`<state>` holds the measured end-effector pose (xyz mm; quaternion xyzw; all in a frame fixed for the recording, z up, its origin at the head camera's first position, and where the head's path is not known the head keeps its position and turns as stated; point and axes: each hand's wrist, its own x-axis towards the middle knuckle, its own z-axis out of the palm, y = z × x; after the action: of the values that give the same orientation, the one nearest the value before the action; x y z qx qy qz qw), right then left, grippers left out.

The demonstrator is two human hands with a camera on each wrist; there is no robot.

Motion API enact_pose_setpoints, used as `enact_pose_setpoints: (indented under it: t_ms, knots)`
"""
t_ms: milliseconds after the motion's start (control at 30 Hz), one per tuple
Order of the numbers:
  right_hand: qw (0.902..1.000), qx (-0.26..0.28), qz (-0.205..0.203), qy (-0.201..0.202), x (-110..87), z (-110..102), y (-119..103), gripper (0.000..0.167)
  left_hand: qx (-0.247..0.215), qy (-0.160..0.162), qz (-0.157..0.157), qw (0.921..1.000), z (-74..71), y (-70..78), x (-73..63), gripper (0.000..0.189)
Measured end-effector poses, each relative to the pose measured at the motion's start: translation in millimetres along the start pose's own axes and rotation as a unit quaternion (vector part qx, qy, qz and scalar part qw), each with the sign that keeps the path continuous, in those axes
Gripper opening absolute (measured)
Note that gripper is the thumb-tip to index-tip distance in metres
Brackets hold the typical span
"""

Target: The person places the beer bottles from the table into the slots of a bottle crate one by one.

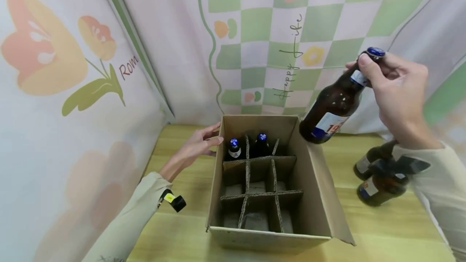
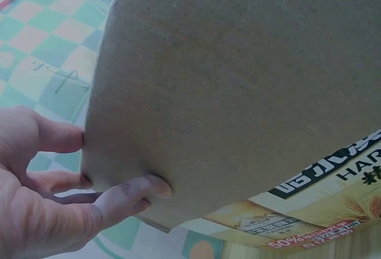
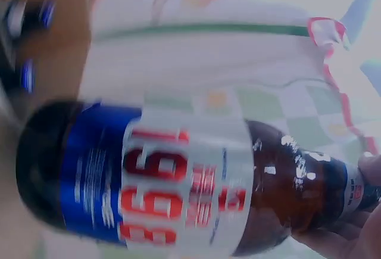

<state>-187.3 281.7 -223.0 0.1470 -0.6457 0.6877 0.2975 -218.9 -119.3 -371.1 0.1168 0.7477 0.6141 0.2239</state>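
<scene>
My right hand [image 1: 400,84] grips a brown beer bottle [image 1: 331,108] by its neck, fingers and thumb wrapped just below the blue cap. The bottle hangs tilted, its base near the right rim of an open cardboard box [image 1: 262,235]. In the right wrist view, its white and blue label [image 3: 178,181] reads 1998 in red. My left hand [image 1: 194,146] holds the box at its far left corner, thumb on one face and fingers round the edge. Two capped bottles, one at the left [image 1: 234,148] and one beside it [image 1: 262,144], stand in the far row of cells.
Cardboard dividers [image 1: 251,193] split the box into cells. A flap [image 1: 327,189] sticks out on its right side. Brown bottles [image 1: 382,185] stand on the wooden table [image 1: 185,229] at right, partly behind my right forearm. A patterned curtain [image 1: 255,51] hangs close behind the box.
</scene>
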Motion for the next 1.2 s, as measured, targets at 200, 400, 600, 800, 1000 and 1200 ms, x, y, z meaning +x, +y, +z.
enact_pose_setpoints:
  t_ms: [200,400,600,800,1000,1200]
  knots:
    - [0.9910,-0.091,0.053,-0.082,-16.7,20.5,-11.2,0.026,0.002,-0.001,-0.001,1.0000,3.4,0.2,3.1,0.073]
    - [0.9628,-0.243,-0.005,-0.118,-30.9,47.4,-18.0,0.021,0.007,-0.001,0.007,1.0000,0.8,1.0,2.1,0.072]
    - [0.9481,-0.248,0.028,-0.197,-36.4,68.7,0.2,0.020,-0.007,0.019,-0.008,0.9998,-2.8,-1.2,-3.8,0.072]
    - [0.9261,-0.250,0.045,-0.279,-58.4,91.6,22.1,0.023,-0.017,0.024,-0.011,0.9995,-2.0,-1.6,-3.5,0.074]
    - [0.8898,-0.265,0.044,-0.369,-70.4,105.5,37.0,0.022,-0.008,0.025,-0.006,0.9996,-1.5,-1.9,-7.5,0.074]
    - [0.8534,-0.291,0.016,-0.432,-73.7,114.5,48.0,0.018,-0.002,0.025,-0.012,0.9996,1.9,-0.7,-6.0,0.074]
